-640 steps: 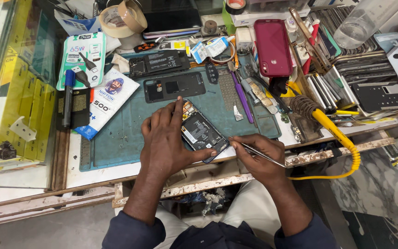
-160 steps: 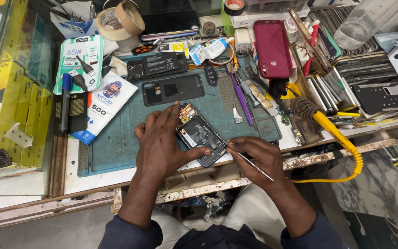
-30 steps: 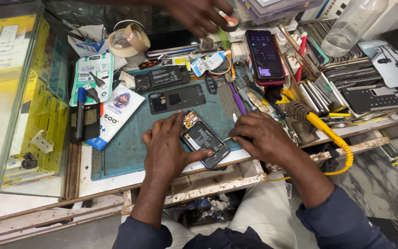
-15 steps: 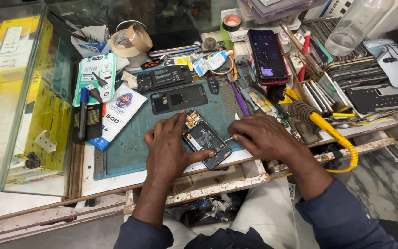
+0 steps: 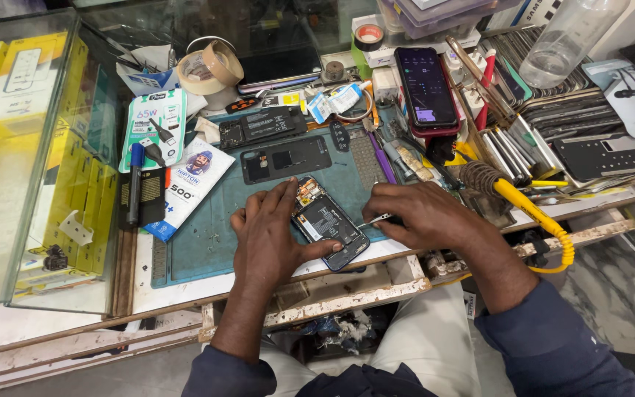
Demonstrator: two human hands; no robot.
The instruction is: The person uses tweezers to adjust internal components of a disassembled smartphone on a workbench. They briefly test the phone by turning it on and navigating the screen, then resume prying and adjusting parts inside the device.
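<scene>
Head view, frame centre: one opened phone (image 5: 328, 223) under left hand (image 5: 270, 239), fingers spread; right hand (image 5: 420, 215) pinching one tweezers (image 5: 373, 218); two tape rolls (image 5: 209, 68) upper left.

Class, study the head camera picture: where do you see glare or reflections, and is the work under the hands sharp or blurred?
Head view: even light, soft shadows; reflections on the glass case; the opened phone and both hands, left hand and right hand, are sharp; edges bow slightly.

The right hand (image 5: 420, 217) has closed over the tweezers (image 5: 373, 219) beside the opened phone (image 5: 328, 223).
</scene>
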